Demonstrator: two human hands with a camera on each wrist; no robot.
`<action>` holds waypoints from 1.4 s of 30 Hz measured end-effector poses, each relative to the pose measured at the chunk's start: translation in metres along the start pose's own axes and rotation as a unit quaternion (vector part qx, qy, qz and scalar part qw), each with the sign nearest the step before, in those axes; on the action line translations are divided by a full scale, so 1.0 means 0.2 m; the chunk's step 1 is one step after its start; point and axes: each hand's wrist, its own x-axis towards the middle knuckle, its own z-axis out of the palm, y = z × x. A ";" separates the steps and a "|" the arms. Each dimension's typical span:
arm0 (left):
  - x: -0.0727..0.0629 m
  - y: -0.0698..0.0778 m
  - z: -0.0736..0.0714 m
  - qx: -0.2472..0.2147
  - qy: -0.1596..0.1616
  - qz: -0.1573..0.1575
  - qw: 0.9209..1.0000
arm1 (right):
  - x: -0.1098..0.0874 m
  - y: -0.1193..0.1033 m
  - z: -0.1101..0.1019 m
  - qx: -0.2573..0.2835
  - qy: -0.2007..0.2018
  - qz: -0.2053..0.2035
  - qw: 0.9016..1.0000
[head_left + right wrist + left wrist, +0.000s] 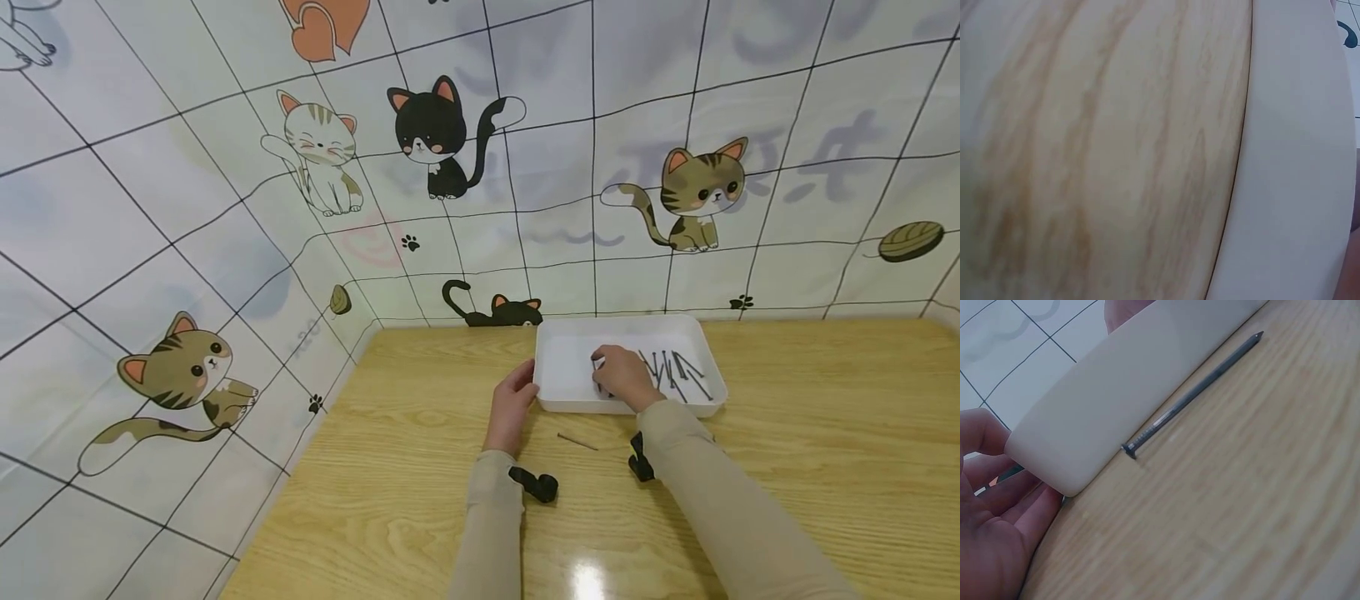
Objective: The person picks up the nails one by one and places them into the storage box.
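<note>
A white tray (570,406) stands on the wooden table with several nails (669,367) lying in its right half. My left hand (512,400) touches the tray's left end from outside; in the left wrist view its thumb and fingers lie against that end wall. My right hand (626,377) is inside the tray, fingers bent down, pinching a dark nail (597,385) near the middle; other nails there are partly hidden by the hand. A single nail (1194,394) lies on the table in front of the tray, also visible in the head view.
The wooden table (405,500) extends in front of the tray and to both sides. Behind it hangs a white wall covering (555,167) with black grid lines and cartoon cats. Dark wrist devices (536,485) sit by both sleeves. The right wrist view shows mostly table and tray wall.
</note>
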 end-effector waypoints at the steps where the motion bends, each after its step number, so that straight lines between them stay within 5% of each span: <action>1: 0.00 0.00 0.00 -0.001 -0.001 -0.001 1.000 | 0.00 0.00 0.00 -0.002 0.001 0.000 1.000; 9: 0.00 0.00 0.01 0.001 0.000 -0.007 1.000 | -0.02 0.03 0.00 -0.013 0.022 -0.021 0.999; 18: 0.00 0.00 0.02 0.000 -0.002 -0.004 1.000 | -0.02 0.05 0.00 0.035 0.034 -0.007 0.999; 31: 0.00 -0.01 0.02 -0.001 -0.002 0.002 1.000 | -0.06 0.03 -0.04 0.084 0.072 -0.052 0.993; 42: 0.00 0.00 0.01 0.001 0.004 -0.002 1.000 | -0.13 -0.01 -0.10 0.121 0.025 -0.090 0.988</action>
